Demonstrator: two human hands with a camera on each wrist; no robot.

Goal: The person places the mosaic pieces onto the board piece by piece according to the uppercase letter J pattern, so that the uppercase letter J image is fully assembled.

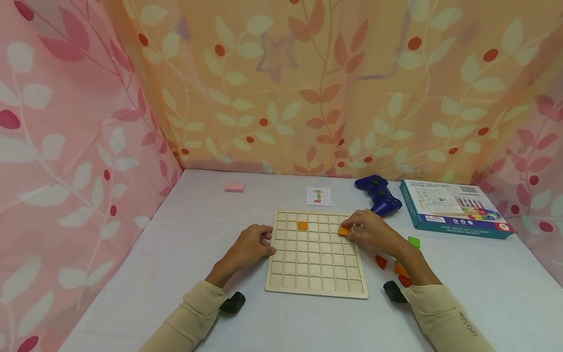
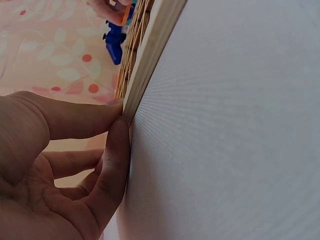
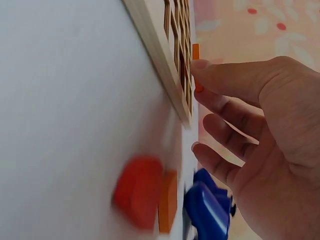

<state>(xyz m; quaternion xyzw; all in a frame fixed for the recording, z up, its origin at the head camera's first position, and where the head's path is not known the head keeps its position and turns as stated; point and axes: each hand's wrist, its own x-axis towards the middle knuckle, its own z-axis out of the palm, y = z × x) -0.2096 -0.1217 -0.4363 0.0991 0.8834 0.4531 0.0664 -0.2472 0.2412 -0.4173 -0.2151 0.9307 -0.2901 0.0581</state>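
Observation:
A wooden grid board [image 1: 314, 256] lies flat on the white table, with an orange square tile [image 1: 302, 226] in a cell near its top left. My left hand [image 1: 249, 246] is at the board's left side; in the left wrist view the thumb and a finger of this hand [image 2: 65, 165] pinch the board's edge [image 2: 150, 50]. Over the board's upper right, my right hand [image 1: 371, 232] pinches another orange tile [image 1: 343, 231]. The right wrist view shows that tile [image 3: 196, 52] between thumb and finger of the hand [image 3: 270, 120], above the grid.
Red pieces [image 1: 380, 262], an orange piece [image 1: 400, 270] and a green piece [image 1: 414, 241] lie right of the board, partly under the right forearm. Behind are a pink block [image 1: 234, 187], a pattern card [image 1: 318, 196], a blue game controller [image 1: 379, 194] and a box [image 1: 455, 208].

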